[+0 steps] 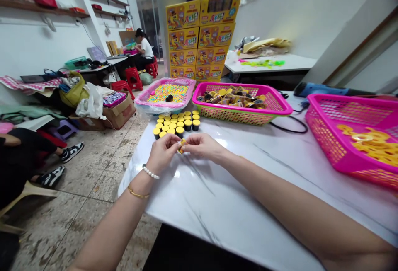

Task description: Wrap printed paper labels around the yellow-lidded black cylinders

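Note:
My left hand (162, 154) and my right hand (203, 146) meet above the white marbled table (239, 196). Between their fingertips they pinch a small yellow printed piece (181, 146), mostly hidden by the fingers, so its exact kind does not show. Just beyond my hands stand several small black cups with yellow lids (179, 130), set close together in rows. Behind these is a pink tub (143, 100) of tiny coloured beads, with a dark cup lying in it. A pink basket (236, 114) beside it holds many dark cups with printed yellow wraps.
On the right, another pink basket (323, 138) contains yellow plastic lids or rings (370, 144). A black cable (298, 131) curls near a blue tool (326, 90). Yellow printed boxes (199, 41) are stacked behind. At left sits a person (18, 159); another person (145, 49) works farther back.

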Action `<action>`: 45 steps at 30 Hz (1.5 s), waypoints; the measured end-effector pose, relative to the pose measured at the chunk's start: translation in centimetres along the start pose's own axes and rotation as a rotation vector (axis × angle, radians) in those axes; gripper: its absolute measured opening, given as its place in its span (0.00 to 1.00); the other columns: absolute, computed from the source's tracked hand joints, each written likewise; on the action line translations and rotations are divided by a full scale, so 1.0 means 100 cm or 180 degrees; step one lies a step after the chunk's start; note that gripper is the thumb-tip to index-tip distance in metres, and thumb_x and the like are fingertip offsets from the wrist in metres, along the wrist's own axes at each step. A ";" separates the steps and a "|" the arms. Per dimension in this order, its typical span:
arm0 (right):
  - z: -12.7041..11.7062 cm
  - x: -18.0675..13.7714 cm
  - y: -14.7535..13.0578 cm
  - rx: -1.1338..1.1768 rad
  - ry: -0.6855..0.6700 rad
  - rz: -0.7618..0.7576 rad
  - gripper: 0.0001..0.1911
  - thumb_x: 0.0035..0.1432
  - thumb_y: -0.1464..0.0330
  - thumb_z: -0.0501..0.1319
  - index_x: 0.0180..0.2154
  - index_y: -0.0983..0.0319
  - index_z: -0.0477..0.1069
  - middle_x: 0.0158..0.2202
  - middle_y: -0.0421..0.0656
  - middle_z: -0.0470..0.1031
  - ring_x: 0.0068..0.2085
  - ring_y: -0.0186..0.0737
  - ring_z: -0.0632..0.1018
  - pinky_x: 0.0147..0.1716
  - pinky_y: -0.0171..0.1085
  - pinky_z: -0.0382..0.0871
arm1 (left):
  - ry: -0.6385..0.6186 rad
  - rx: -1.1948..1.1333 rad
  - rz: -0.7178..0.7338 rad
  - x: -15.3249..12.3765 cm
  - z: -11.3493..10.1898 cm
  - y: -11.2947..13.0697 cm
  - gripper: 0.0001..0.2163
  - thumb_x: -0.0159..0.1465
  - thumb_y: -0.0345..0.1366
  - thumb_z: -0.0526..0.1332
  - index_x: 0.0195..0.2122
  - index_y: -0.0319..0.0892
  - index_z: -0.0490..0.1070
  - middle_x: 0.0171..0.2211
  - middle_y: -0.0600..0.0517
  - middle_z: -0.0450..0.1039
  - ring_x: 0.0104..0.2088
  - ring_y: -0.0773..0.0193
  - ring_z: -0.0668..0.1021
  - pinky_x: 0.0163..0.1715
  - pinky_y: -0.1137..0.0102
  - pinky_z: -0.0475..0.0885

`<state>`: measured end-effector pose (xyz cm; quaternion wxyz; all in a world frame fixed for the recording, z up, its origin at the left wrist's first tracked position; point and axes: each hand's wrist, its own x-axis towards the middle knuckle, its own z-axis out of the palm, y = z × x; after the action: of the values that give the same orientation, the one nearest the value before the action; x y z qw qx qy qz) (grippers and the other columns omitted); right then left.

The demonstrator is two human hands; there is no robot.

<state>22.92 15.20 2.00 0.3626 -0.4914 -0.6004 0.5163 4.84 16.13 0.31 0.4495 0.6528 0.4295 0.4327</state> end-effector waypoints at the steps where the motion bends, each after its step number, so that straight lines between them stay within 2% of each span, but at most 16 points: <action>1: -0.003 0.000 -0.001 -0.0092 -0.0066 -0.0099 0.12 0.46 0.61 0.70 0.26 0.63 0.76 0.21 0.38 0.74 0.22 0.30 0.69 0.22 0.31 0.60 | -0.0073 0.0036 0.0063 0.000 0.000 0.000 0.09 0.56 0.38 0.67 0.35 0.39 0.75 0.24 0.53 0.74 0.24 0.68 0.73 0.26 0.74 0.67; 3: -0.006 0.002 0.000 -0.0163 -0.0176 -0.0220 0.14 0.45 0.59 0.70 0.25 0.63 0.76 0.23 0.40 0.76 0.25 0.32 0.72 0.26 0.33 0.63 | -0.0155 0.0084 0.0136 0.000 0.001 -0.001 0.09 0.56 0.37 0.67 0.35 0.39 0.75 0.25 0.53 0.73 0.26 0.67 0.73 0.27 0.74 0.67; 5: -0.007 0.004 0.003 -0.0111 -0.0126 -0.0202 0.15 0.44 0.57 0.69 0.24 0.63 0.74 0.23 0.40 0.75 0.26 0.33 0.72 0.28 0.34 0.64 | 0.0096 0.0121 0.0170 0.000 0.000 0.000 0.08 0.56 0.36 0.67 0.35 0.40 0.75 0.25 0.53 0.74 0.26 0.67 0.73 0.27 0.74 0.68; 8: -0.004 0.007 0.009 -0.0116 0.0399 -0.0259 0.17 0.47 0.54 0.65 0.23 0.62 0.70 0.21 0.38 0.72 0.25 0.33 0.69 0.27 0.34 0.62 | 0.0806 0.0100 0.0196 -0.002 0.000 0.004 0.07 0.58 0.39 0.66 0.32 0.40 0.74 0.25 0.53 0.74 0.25 0.68 0.73 0.26 0.74 0.67; 10: -0.002 0.008 0.010 -0.0172 0.0816 -0.0384 0.18 0.50 0.53 0.62 0.22 0.61 0.69 0.20 0.37 0.69 0.24 0.32 0.67 0.26 0.34 0.60 | 0.0971 -0.0007 0.0174 -0.004 0.002 0.008 0.11 0.60 0.43 0.64 0.29 0.40 0.74 0.22 0.54 0.72 0.22 0.69 0.71 0.23 0.75 0.65; 12: -0.001 0.008 0.009 -0.0147 0.1037 -0.0498 0.19 0.51 0.52 0.60 0.23 0.61 0.69 0.20 0.37 0.68 0.24 0.33 0.66 0.26 0.34 0.59 | 0.0851 -0.0168 0.0107 -0.008 0.005 0.012 0.15 0.61 0.47 0.64 0.26 0.40 0.75 0.19 0.54 0.70 0.19 0.70 0.68 0.20 0.74 0.62; 14: -0.001 0.007 0.007 -0.0050 0.1074 -0.0603 0.19 0.51 0.51 0.60 0.24 0.61 0.69 0.21 0.37 0.68 0.25 0.33 0.66 0.26 0.35 0.60 | 0.0755 -0.0309 0.0016 -0.012 0.009 0.015 0.16 0.59 0.49 0.65 0.27 0.39 0.78 0.20 0.53 0.71 0.18 0.71 0.67 0.18 0.75 0.60; 19: 0.003 0.004 0.004 0.0046 0.1023 -0.0737 0.20 0.53 0.51 0.62 0.25 0.62 0.71 0.23 0.39 0.71 0.27 0.35 0.69 0.28 0.35 0.63 | 0.0879 -0.0659 -0.0303 -0.014 0.014 0.018 0.21 0.54 0.54 0.68 0.27 0.36 0.79 0.17 0.54 0.68 0.14 0.74 0.63 0.15 0.75 0.57; 24: 0.007 0.000 0.004 -0.0077 0.1070 -0.0839 0.21 0.54 0.50 0.62 0.26 0.62 0.71 0.23 0.39 0.70 0.27 0.35 0.69 0.29 0.36 0.63 | 0.0983 -0.1031 -0.0543 -0.010 0.012 0.021 0.25 0.47 0.56 0.72 0.28 0.34 0.79 0.16 0.56 0.66 0.14 0.75 0.62 0.13 0.76 0.55; 29: 0.009 -0.001 0.005 -0.0049 0.1155 -0.0919 0.22 0.55 0.48 0.61 0.26 0.61 0.71 0.24 0.40 0.72 0.27 0.36 0.70 0.30 0.36 0.65 | 0.0968 -0.1310 -0.0703 -0.009 0.012 0.023 0.24 0.43 0.55 0.74 0.26 0.35 0.77 0.16 0.56 0.66 0.14 0.76 0.62 0.13 0.76 0.54; 35: 0.011 0.000 0.009 0.0004 0.1215 -0.0912 0.22 0.55 0.49 0.62 0.26 0.62 0.73 0.24 0.41 0.74 0.27 0.36 0.71 0.29 0.36 0.66 | 0.1063 -0.1020 -0.0429 -0.012 0.012 0.023 0.19 0.48 0.51 0.73 0.26 0.37 0.78 0.15 0.57 0.66 0.15 0.74 0.63 0.14 0.75 0.56; 39: 0.014 -0.003 0.010 -0.0118 0.1186 -0.0942 0.20 0.56 0.52 0.62 0.27 0.62 0.74 0.25 0.41 0.75 0.28 0.37 0.72 0.30 0.37 0.67 | 0.0960 -0.0925 -0.0535 -0.012 0.012 0.021 0.19 0.49 0.50 0.72 0.28 0.37 0.79 0.14 0.57 0.64 0.15 0.74 0.63 0.15 0.75 0.57; 42: 0.019 -0.005 0.012 -0.0302 0.1125 -0.1036 0.18 0.58 0.54 0.61 0.27 0.62 0.74 0.26 0.41 0.74 0.29 0.37 0.72 0.33 0.37 0.68 | 0.0841 -0.0814 -0.0680 -0.011 0.011 0.021 0.18 0.47 0.47 0.74 0.30 0.36 0.81 0.16 0.56 0.67 0.17 0.73 0.64 0.16 0.75 0.58; 45: 0.025 -0.006 0.013 -0.0436 0.1068 -0.1060 0.18 0.59 0.55 0.60 0.26 0.62 0.73 0.24 0.40 0.72 0.28 0.37 0.71 0.32 0.37 0.67 | 0.0984 -0.0685 -0.0638 -0.011 0.008 0.022 0.15 0.47 0.44 0.74 0.28 0.37 0.81 0.19 0.54 0.71 0.21 0.70 0.68 0.18 0.75 0.61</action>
<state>21.02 13.97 0.25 0.5033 -0.4879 -0.6381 0.3187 5.71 14.46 2.02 0.4861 0.4810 0.5074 0.5243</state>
